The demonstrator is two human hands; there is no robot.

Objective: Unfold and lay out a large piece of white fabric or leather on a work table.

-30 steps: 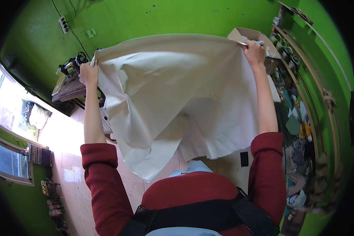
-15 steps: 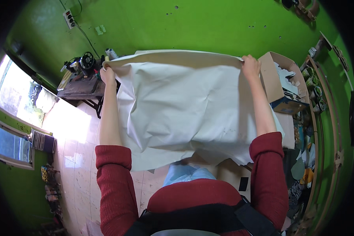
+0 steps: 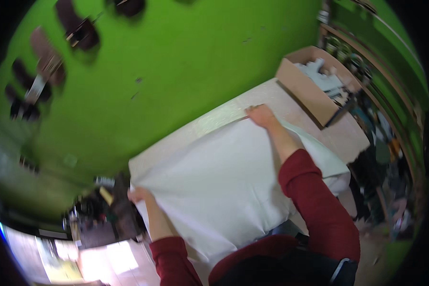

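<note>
A large off-white sheet of leather-like material [image 3: 214, 176] stretches between my two hands, smooth along the top and creased lower down. My left hand [image 3: 139, 194] is closed on its far left corner, next to the left end of the table. At the far right corner, my right hand [image 3: 262, 116] grips the edge with fingers curled over it. The sheet covers much of a pale table [image 3: 202, 117] and hangs down in front of my body. A greenish-white flap [image 3: 314, 150] sticks out under my right forearm.
An open cardboard box [image 3: 302, 90] of pale scraps stands on the table's right end. A blurred sewing machine [image 3: 93, 209] is at the left. Sandals [image 3: 81, 35] hang on the green wall [image 3: 176, 62]. Wooden shelving [image 3: 391, 81] lines the right side.
The view has tilted and swung, showing sandals on the wall. Both hands still hold the sheet, now lower and nearer me, baring a strip of tabletop along the wall.
</note>
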